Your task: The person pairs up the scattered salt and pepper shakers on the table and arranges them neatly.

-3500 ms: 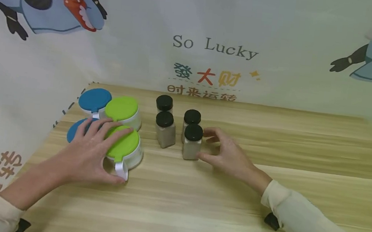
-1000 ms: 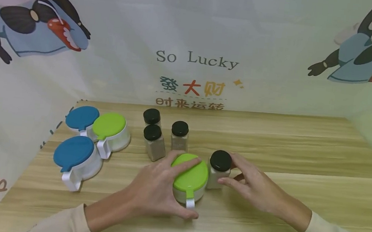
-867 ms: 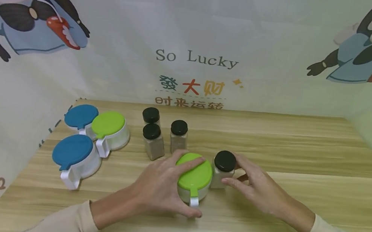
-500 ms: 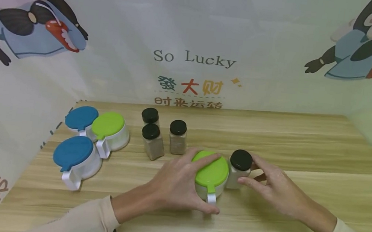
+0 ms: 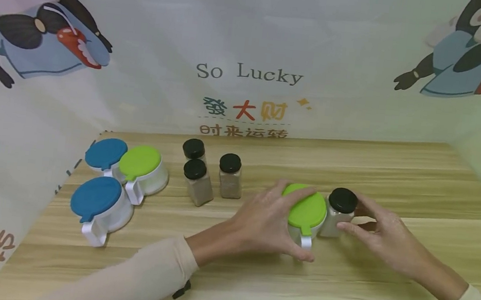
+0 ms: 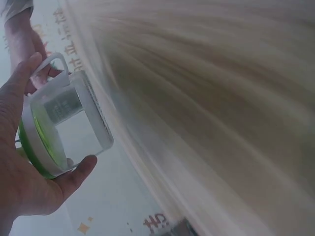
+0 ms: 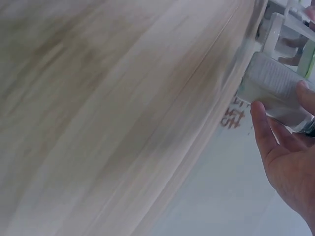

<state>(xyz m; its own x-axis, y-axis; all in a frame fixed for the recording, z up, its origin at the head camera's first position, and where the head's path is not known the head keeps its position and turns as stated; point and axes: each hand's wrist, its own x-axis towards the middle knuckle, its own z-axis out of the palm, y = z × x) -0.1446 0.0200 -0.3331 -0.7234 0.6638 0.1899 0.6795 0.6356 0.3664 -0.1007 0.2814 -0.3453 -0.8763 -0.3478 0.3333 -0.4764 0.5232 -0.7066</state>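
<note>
My left hand (image 5: 266, 218) grips a seasoning jar (image 5: 308, 210) with a lime-green lid, fingers spread over its far side and thumb near the white handle. In the left wrist view, the jar's clear body (image 6: 81, 123) shows between thumb and fingers. With thumb and fingers, my right hand (image 5: 389, 239) holds a square spice bottle (image 5: 336, 223) with a black cap; pale contents fill part of it in the right wrist view, where the bottle (image 7: 275, 86) is tilted by the camera angle. Jar and bottle are side by side, almost touching. Whether either rests on the wood is unclear.
At the left stand two blue-lidded jars (image 5: 100, 203) and another green-lidded jar (image 5: 143, 171), handles toward me. Three more black-capped spice bottles (image 5: 230, 180) are grouped mid-back. A printed cloth (image 5: 253, 24) rises behind the wooden tabletop (image 5: 243, 287).
Out of the left group, the green-lidded jar has come right in my left hand. The spice bottle has left its group, also rightward, in my right hand. Both keep sliding right.
</note>
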